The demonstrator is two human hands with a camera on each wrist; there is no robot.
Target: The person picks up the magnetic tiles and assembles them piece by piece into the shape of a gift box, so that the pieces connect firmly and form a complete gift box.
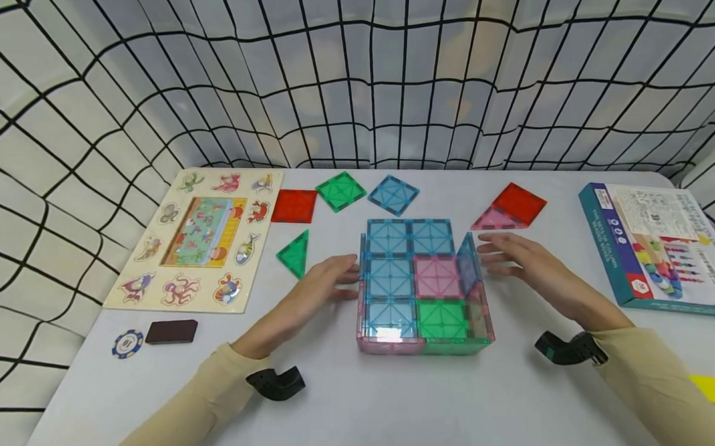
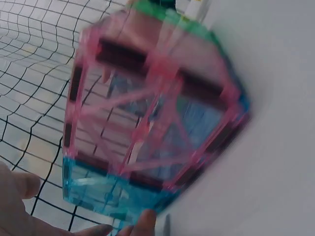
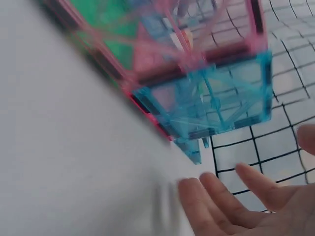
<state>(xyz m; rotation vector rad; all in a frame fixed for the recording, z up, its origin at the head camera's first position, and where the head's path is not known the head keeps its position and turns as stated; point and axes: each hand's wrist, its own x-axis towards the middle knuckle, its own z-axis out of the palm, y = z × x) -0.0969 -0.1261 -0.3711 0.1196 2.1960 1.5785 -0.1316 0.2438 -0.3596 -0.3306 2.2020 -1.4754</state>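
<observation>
The magnetic-tile box [image 1: 422, 286] sits mid-table, its long axis running away from the person, and it lies between the two hands. The left hand [image 1: 321, 284] rests at the box's left wall, fingers straight and touching it, gripping nothing. The right hand [image 1: 526, 263] hovers just off the right side beside a blue tile [image 1: 468, 264] leaning out, fingers spread, holding nothing. The left is nearer.

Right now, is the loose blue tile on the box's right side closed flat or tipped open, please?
Tipped open: the blue tile leans outward from the tile box, beside the right hand.
</observation>
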